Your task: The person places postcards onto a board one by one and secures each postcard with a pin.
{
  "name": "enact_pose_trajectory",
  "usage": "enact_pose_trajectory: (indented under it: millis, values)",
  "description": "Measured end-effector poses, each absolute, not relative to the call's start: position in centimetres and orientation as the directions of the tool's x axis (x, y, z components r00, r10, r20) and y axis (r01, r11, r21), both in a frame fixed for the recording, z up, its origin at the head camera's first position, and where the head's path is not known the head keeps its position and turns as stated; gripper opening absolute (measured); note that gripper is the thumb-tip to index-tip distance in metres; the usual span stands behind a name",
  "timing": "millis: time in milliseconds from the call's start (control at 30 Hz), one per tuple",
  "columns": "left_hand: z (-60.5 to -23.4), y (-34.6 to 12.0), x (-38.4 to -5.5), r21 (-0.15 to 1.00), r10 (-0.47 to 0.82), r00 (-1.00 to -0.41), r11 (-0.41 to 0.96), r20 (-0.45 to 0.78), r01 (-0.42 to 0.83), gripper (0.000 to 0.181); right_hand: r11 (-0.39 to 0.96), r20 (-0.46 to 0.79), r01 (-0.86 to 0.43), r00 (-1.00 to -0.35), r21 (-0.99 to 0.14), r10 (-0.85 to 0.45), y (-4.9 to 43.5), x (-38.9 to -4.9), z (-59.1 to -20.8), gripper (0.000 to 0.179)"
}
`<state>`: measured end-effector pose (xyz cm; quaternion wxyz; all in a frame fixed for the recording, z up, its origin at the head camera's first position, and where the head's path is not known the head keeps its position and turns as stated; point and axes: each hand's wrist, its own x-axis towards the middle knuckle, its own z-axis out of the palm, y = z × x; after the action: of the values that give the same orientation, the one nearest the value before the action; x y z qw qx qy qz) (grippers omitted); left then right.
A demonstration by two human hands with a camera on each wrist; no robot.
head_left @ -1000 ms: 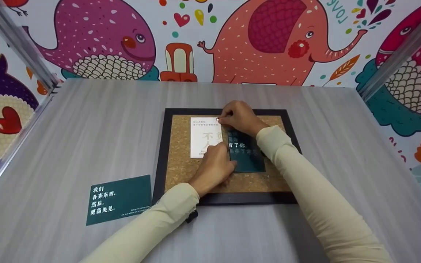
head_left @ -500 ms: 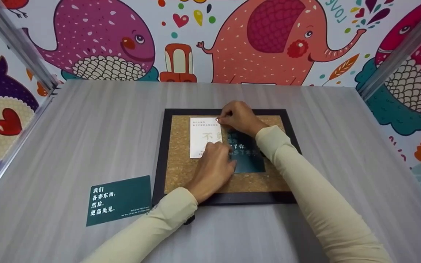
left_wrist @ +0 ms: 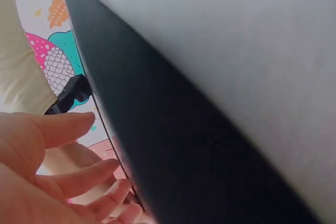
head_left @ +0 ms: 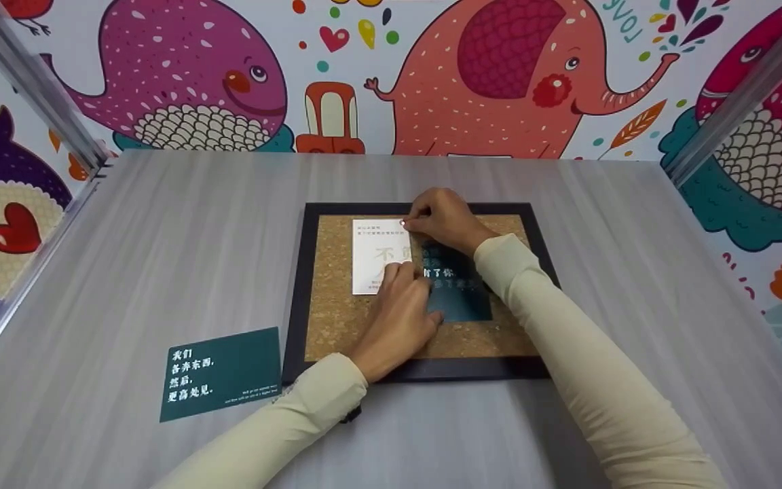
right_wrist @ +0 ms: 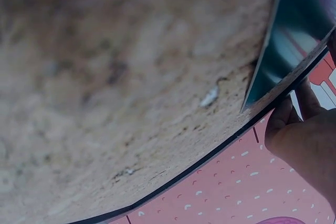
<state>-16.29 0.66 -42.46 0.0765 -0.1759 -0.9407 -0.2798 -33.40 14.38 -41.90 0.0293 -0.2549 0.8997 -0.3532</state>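
Observation:
A black-framed corkboard (head_left: 337,319) lies on the table in the head view, bearing a white card (head_left: 367,261) and, to its right, a dark green card (head_left: 462,302). At the white card's top right corner, my right hand (head_left: 449,217) pinches a small red-and-white push pin (head_left: 403,223). My left hand (head_left: 398,319) rests across the lower edges of both cards, fingertips on the white one and thumb over the green one. In the left wrist view the left hand's fingers (left_wrist: 89,179) are loosely extended. The right hand's fingertips are partly hidden in the right wrist view.
Another green card (head_left: 241,360) with white writing lies on the grey table (head_left: 160,272), left of the board and close to its frame. Behind the table stands a wall (head_left: 425,41) printed with cartoon animals. Metal posts (head_left: 744,102) rise at the table's back corners.
The left hand has shifted slightly over the cards, its thumb settling on the green card. The right hand stays at the white card's corner with the push pin.

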Motion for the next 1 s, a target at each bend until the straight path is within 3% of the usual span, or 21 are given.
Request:
enact_pose_trajectory:
  millis: [200,1000]
  values:
    - [-42.05,0.16,-16.27,0.585,0.291,-0.937,0.733,0.193,0.349,0.032,0.62,0.124,-0.435,-0.869,-0.652,-0.479,14.34,-33.36,-41.8,0.012]
    - [-42.46,-0.12,-16.12,0.594,0.293,-0.935,0.722,0.201,0.354,0.035,0.616,0.143,-0.453,-0.863,-0.644,-0.485,14.38,-33.19,-41.73,0.01]
